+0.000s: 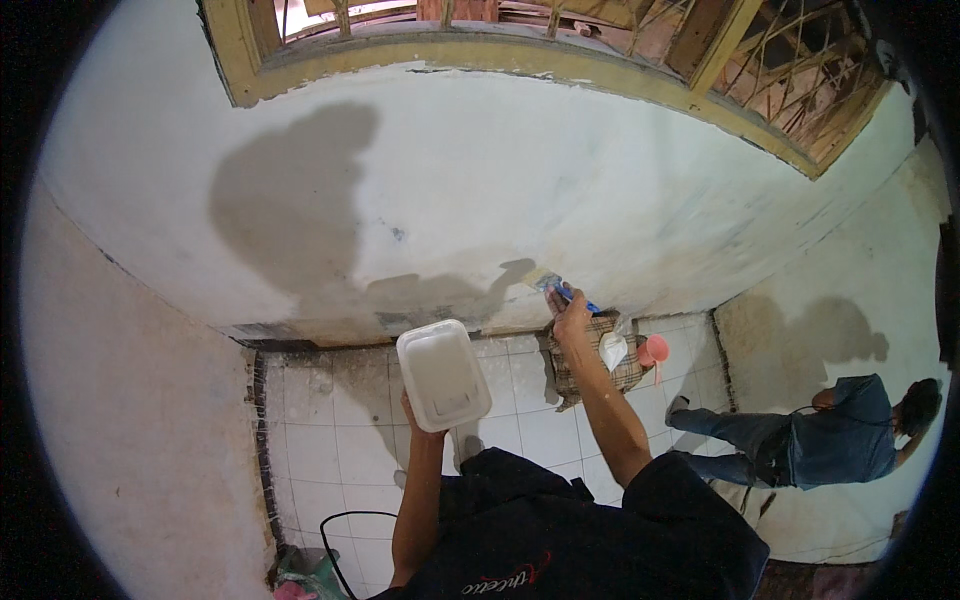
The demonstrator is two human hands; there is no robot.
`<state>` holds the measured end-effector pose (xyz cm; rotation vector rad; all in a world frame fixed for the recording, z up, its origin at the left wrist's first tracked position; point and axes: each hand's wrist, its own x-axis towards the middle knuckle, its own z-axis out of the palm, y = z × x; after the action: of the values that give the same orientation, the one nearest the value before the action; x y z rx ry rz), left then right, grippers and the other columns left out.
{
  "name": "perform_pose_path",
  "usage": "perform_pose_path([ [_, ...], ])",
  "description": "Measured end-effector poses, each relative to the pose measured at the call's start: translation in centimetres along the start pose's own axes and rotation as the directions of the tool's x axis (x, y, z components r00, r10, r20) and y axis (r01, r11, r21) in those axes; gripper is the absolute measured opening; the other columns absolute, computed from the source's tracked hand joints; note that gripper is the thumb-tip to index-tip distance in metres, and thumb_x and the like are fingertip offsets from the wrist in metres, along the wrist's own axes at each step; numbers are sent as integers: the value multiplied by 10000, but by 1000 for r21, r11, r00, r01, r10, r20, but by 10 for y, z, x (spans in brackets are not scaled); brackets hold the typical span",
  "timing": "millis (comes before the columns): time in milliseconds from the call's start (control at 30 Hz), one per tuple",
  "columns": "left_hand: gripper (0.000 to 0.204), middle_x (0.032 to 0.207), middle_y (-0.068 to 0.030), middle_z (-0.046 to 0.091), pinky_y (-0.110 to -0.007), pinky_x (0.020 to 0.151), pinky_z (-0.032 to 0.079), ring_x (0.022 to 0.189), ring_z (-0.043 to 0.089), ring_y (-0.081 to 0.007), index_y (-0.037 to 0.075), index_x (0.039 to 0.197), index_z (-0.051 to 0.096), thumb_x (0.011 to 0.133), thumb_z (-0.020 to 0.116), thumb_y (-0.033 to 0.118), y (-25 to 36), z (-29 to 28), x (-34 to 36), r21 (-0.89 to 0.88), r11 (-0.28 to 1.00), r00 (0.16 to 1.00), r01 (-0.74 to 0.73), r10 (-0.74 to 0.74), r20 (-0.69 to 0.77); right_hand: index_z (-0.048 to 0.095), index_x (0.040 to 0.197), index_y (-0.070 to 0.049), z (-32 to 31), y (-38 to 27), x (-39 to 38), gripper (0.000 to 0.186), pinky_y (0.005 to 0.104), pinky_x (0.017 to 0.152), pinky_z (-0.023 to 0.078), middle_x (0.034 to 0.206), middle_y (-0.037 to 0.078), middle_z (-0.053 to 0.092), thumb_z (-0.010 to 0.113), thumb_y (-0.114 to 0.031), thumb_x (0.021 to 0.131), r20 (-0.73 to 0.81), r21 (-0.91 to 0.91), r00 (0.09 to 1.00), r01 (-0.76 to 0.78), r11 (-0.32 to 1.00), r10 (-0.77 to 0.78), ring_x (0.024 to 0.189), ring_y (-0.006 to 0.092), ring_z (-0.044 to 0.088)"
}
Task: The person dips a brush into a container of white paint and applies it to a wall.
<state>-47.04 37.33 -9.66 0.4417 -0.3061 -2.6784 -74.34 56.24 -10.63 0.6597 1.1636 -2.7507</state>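
Brush (547, 280) gripped in right hand (572, 317), tub (438, 330) held in left hand (425, 433)
Wall (480, 180) kinda blotchy down low, yellow window frame (480, 56) above, tiled floor (313, 460)

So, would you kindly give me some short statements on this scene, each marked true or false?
1. The right hand holds a blue-handled brush. True.
2. The left hand holds a white container. True.
3. The brush touches the window. False: it is held below the yellow window frame.
4. A pink dipper is near the plaid bundle. True.
5. Nobody else is in view. False: another person in a blue top is at the right.
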Motion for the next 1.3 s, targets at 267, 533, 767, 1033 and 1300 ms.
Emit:
perform_pose_path([
  [267, 408, 1111, -130, 608, -463, 732, 570, 919, 639, -285, 16, 1226, 512, 925, 437, 282, 2, 10, 4, -40, 999, 1000, 3, -4, -21, 503, 1138, 73, -13, 19, -26, 300, 323, 871, 514, 1036, 172, 587, 452, -118, 913, 207, 175, 972, 73, 982, -109, 976, 254, 615],
  [533, 703, 1340, -67, 457, -515, 935, 446, 1186, 466, -285, 184, 1364, 398, 825, 469, 630, 1, -44, 23, 282, 959, 998, -24, 5, 68, 488, 1136, 133, 0, 21, -35, 287, 359, 906, 512, 1101, 194, 573, 447, -67, 934, 269, -111, 946, 218, 970, -182, 1034, 278, 594],
  [767, 407, 1087, -112, 606, -399, 693, 576, 878, 639, -230, 24, 1215, 516, 943, 400, 304, 4, 22, 5, 62, 998, 997, -23, 27, -75, 465, 1146, 151, -8, 28, -17, 301, 339, 880, 532, 1091, 215, 564, 450, 39, 867, 320, -43, 945, 83, 996, -65, 987, 272, 611],
  [1033, 405, 1098, -115, 605, -412, 699, 576, 881, 640, -250, 17, 1225, 509, 942, 396, 285, -2, 3, 9, 28, 1000, 999, -11, 13, -51, 451, 1041, 88, -3, 40, 21, 264, 236, 506, 449, 966, 169, 560, 374, 101, 789, 208, -231, 905, -322, 918, 370, 684, 163, 531],
  [1300, 408, 1117, -128, 602, -449, 737, 571, 911, 640, -279, 31, 1229, 513, 920, 410, 277, 2, -1, -2, 9, 999, 996, -40, 40, -78, 474, 842, 44, 61, 12, 10, 94, 252, 390, 284, 749, 104, 515, 398, 0, 807, 126, -333, 968, -163, 929, 215, 504, 123, 407],
])
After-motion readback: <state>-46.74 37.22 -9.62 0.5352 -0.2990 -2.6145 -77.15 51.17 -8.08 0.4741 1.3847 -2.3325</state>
